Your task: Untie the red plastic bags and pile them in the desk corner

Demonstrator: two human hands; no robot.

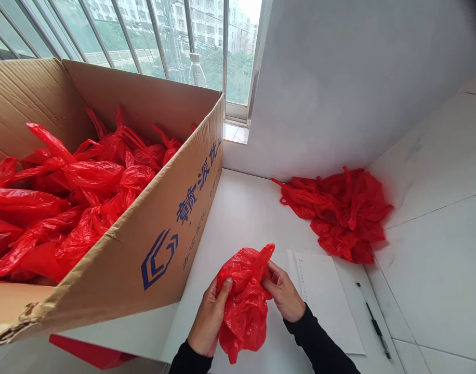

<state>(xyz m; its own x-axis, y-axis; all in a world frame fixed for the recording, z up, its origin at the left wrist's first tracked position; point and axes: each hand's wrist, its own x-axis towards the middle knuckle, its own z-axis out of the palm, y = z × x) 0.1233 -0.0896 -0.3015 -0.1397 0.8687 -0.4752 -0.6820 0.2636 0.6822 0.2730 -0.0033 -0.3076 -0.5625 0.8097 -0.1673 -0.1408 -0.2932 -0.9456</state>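
The person is wearing long black sleeves, snug and plain, ending at each wrist behind the grip; the left hand (209, 318) and right hand (285, 295) are showing bare, without gloves or rings.

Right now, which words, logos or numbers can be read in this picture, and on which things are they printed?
"赣派优": large blue characters, with a blue angular logo, on the side of the cardboard box; the last character is cut off.
Smaller blue characters below them: too blurred to read.
Paper sheet: tiny print along its left edge, unreadable.
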